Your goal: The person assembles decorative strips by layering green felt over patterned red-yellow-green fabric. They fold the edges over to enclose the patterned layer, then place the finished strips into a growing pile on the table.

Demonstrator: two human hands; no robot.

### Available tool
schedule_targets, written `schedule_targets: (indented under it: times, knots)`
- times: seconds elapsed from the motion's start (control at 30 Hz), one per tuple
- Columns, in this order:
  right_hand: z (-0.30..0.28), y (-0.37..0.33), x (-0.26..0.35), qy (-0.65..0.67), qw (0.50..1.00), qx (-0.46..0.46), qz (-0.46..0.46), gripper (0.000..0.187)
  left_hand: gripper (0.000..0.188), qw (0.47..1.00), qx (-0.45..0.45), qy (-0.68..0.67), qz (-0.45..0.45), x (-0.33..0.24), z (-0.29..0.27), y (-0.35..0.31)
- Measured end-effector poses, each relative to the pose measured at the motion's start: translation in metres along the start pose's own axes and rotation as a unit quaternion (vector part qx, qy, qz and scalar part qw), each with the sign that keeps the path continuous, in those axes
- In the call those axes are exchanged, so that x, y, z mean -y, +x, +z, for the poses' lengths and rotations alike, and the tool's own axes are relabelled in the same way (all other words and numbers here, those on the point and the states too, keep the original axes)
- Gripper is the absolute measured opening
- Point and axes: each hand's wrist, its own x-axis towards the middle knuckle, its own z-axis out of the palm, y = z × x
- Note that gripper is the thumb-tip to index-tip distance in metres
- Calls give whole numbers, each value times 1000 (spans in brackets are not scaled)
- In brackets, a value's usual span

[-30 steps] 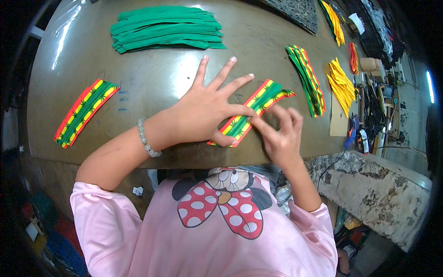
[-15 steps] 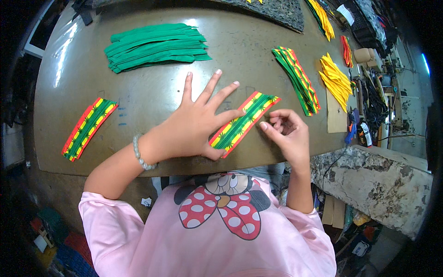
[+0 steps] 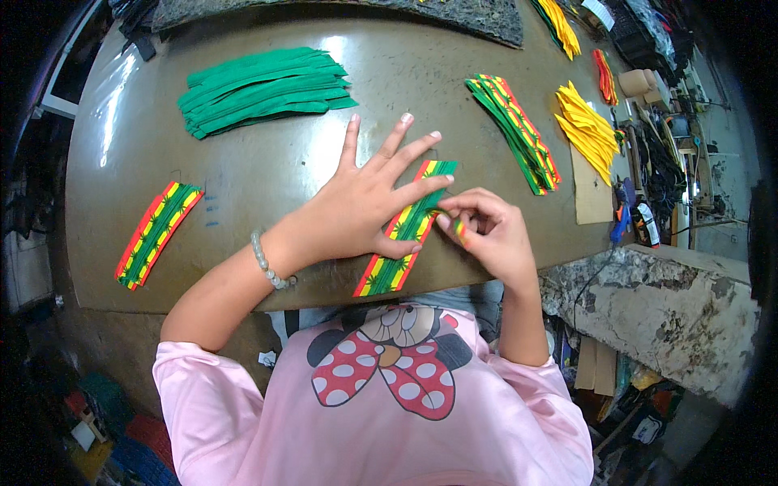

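- Brown table (image 3: 267,174) beneath both hands.
- Green strips (image 3: 259,93) beyond the left hand (image 3: 352,204).
- Left hand, fingers spread, over striped ribbon (image 3: 389,274).
- Right hand (image 3: 496,231) pinching fabric at its edge.
- Ribbon likely light, floppy: hold by edges.

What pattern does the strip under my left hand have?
The strip has red, yellow and green stripes with dark leaf shapes, best seen in the head view.
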Motion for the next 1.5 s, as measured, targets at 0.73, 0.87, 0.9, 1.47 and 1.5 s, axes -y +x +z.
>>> schedule_targets:
  times: [0.73, 0.87, 0.9, 1.47, 1.5]
  knots:
    - [11, 2, 6, -133, 974, -51, -174, 15, 82, 998, 15, 10, -65, -1, 1, -5]
    - [10, 6, 9, -151, 977, -53, -139, 17, 80, 998, 17, 7, -67, -1, 1, -5]
    - [10, 7, 9, -150, 978, -52, -135, 17, 79, 998, 14, 9, -65, -1, 1, -5]
    - [9, 16, 18, -151, 987, -35, -38, 18, 84, 997, 38, 22, -70, -2, -1, -4]
    - [9, 17, 19, -146, 988, -34, -23, 19, 86, 996, 41, 27, -69, -2, -1, -4]
